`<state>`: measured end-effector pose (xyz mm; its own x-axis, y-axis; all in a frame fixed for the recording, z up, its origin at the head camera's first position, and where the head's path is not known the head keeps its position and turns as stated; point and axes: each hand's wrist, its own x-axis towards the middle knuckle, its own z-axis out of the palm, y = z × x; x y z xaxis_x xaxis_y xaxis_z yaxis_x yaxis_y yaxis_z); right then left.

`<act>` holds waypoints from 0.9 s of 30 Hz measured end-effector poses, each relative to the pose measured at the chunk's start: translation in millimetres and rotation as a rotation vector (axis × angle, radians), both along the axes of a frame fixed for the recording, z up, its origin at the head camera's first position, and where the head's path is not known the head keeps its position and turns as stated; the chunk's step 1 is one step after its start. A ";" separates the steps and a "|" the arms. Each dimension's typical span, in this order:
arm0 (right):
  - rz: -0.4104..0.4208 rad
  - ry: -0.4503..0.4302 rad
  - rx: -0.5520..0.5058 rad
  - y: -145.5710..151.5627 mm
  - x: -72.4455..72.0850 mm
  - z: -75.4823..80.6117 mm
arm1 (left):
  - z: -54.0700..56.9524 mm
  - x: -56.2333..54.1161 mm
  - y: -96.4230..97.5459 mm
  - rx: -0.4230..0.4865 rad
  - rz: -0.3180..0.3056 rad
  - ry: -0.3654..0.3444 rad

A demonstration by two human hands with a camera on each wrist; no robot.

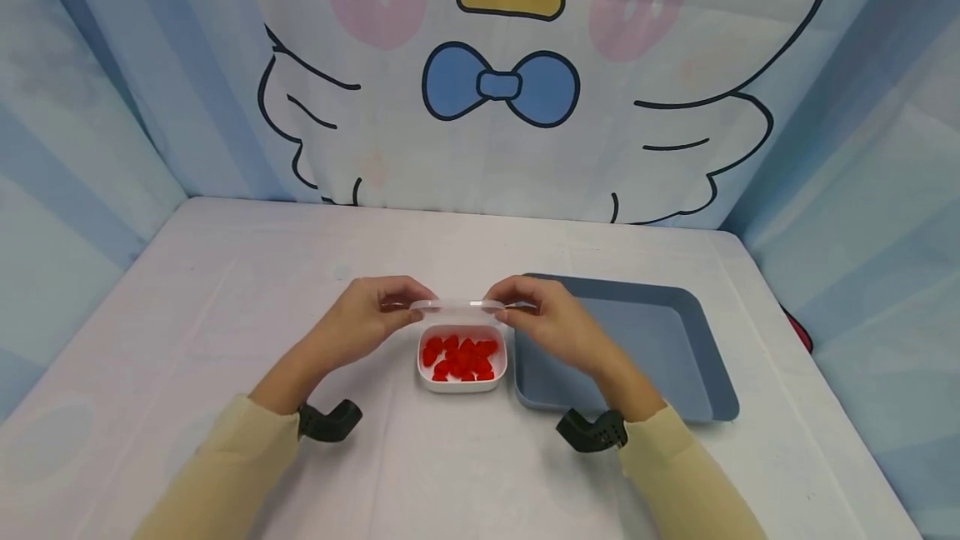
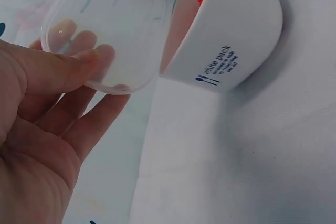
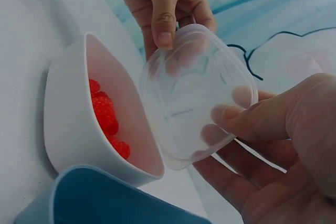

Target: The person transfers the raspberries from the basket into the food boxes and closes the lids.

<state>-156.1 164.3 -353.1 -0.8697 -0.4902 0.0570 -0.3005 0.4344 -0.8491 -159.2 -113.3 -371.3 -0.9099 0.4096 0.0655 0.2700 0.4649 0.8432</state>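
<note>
Both hands hold a clear plastic lid point(image 3: 184, 93) by opposite sides. My left hand point(image 1: 367, 315) pinches its left edge, thumb on the near face and fingers behind, seen through the plastic. On the other side my right hand point(image 1: 551, 319) grips the edge the same way. The lid is tilted up at the far rim of a small white container point(image 1: 462, 387), which stands on the table with blue "white pack" print on its wall. Inside lie several red raspberry-like pieces point(image 3: 106, 114), bumpy on the surface.
A blue-grey tray point(image 1: 712, 357) lies just right of the container, under the right forearm. The white-covered table point(image 1: 285, 248) ends at a hanging cloth point(image 1: 495, 173) with a cartoon print; more curtains stand at both sides.
</note>
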 end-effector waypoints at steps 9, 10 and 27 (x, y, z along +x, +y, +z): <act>0.079 0.251 0.071 1.7 16.1 -13.7 | -8.3 18.1 6.5 -0.057 -0.111 0.265; 0.090 0.290 0.077 2.0 17.3 -15.3 | -9.8 19.3 7.0 -0.064 -0.122 0.288; 0.171 0.622 0.222 -2.5 39.1 -32.3 | -29.1 38.6 8.3 -0.138 -0.263 0.587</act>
<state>-117.0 161.7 -385.4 -0.6173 -0.6754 0.4035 -0.7835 0.4814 -0.3929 -120.6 -105.0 -400.4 -0.6073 0.6534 0.4519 0.7864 0.4138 0.4586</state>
